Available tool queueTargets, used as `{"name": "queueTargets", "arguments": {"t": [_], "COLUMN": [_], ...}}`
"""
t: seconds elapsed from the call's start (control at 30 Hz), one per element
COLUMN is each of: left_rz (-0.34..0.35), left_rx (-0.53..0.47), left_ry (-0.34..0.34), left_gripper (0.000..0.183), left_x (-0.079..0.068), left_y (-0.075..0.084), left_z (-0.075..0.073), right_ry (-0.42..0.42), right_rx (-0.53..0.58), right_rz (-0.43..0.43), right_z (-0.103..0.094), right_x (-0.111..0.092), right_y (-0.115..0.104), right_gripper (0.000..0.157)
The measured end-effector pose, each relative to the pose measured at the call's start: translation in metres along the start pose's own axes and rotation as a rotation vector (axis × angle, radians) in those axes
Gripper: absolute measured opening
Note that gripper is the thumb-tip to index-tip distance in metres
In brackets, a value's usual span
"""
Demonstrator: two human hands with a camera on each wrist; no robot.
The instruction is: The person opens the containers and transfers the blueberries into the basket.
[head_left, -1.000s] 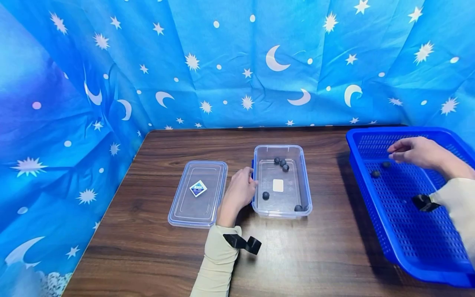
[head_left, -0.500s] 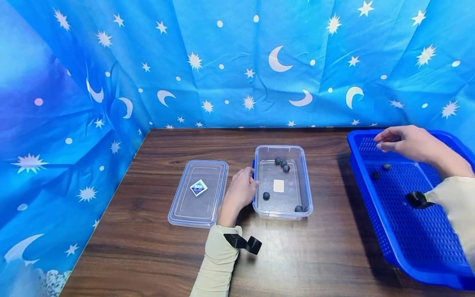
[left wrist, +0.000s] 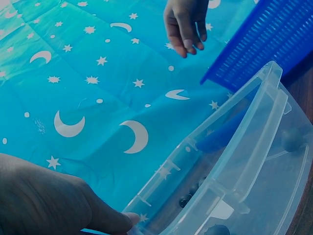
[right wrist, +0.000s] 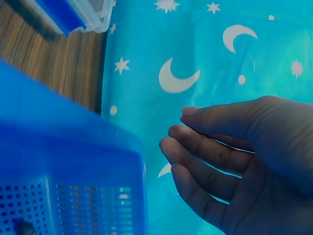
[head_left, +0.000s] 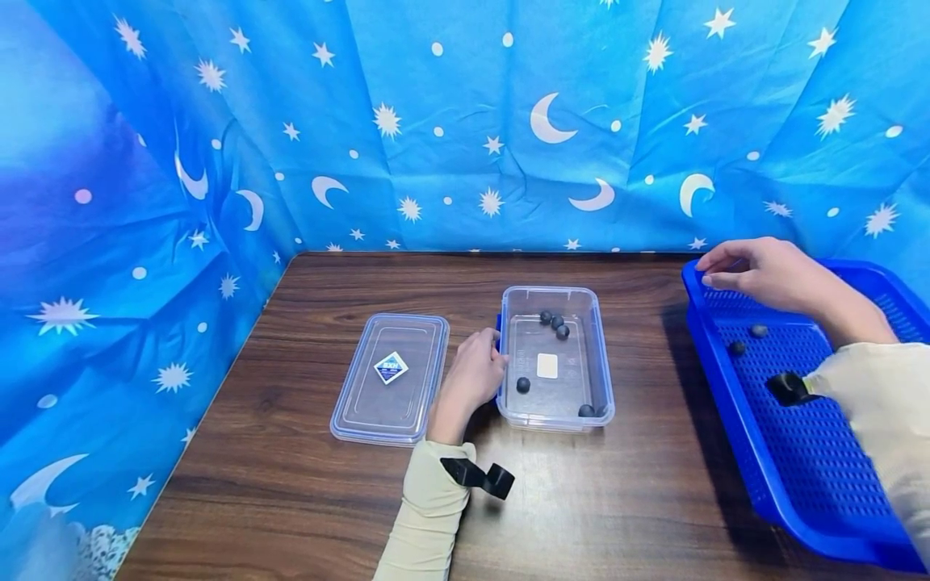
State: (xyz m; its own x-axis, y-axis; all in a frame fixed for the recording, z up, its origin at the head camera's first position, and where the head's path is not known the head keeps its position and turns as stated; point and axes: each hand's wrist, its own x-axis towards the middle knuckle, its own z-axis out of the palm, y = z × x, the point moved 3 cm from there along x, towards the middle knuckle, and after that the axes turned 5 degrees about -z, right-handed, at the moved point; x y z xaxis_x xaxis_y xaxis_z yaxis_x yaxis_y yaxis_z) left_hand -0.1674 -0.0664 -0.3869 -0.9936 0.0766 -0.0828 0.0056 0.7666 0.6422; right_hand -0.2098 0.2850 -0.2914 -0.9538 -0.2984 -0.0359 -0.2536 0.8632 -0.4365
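My left hand (head_left: 475, 369) grips the left side of a clear plastic food container (head_left: 556, 291), its thumb at the rim in the left wrist view. Several small dark round balls (head_left: 523, 385) lie inside the container. Over the far left corner of a blue plastic basket (head_left: 715, 411) hovers my right hand (head_left: 773, 274), thumb near loosely bent fingers (right wrist: 200, 147). No ball shows between those fingers in any view. Two more dark balls, one a little greyer (head_left: 759, 331), rest on the basket's perforated floor.
To the left of the left hand, a clear lid (head_left: 363, 403) with a blue-and-white sticker lies flat on the brown wooden table (head_left: 291, 500). A blue star-and-moon cloth (head_left: 436, 161) hangs behind the table. Each wrist carries a black camera mount (head_left: 475, 476).
The right hand has moved left and away from the body, from above the basket's floor to its far left rim. My left hand stays on the container. The balls keep their places.
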Motion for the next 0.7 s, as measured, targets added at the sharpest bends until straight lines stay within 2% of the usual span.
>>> {"name": "queueTargets", "arguments": {"t": [0.7], "left_rz": [0.007], "left_rx": [-0.003], "left_ry": [0.013], "left_gripper": [0.036], "left_x": [-0.001], "left_y": [0.001], "left_z": [-0.001], "right_ry": [0.002], "right_rx": [-0.005], "right_rz": [-0.086], "right_z": [0.017], "right_x": [0.023], "right_y": [-0.051], "right_gripper": [0.026]}}
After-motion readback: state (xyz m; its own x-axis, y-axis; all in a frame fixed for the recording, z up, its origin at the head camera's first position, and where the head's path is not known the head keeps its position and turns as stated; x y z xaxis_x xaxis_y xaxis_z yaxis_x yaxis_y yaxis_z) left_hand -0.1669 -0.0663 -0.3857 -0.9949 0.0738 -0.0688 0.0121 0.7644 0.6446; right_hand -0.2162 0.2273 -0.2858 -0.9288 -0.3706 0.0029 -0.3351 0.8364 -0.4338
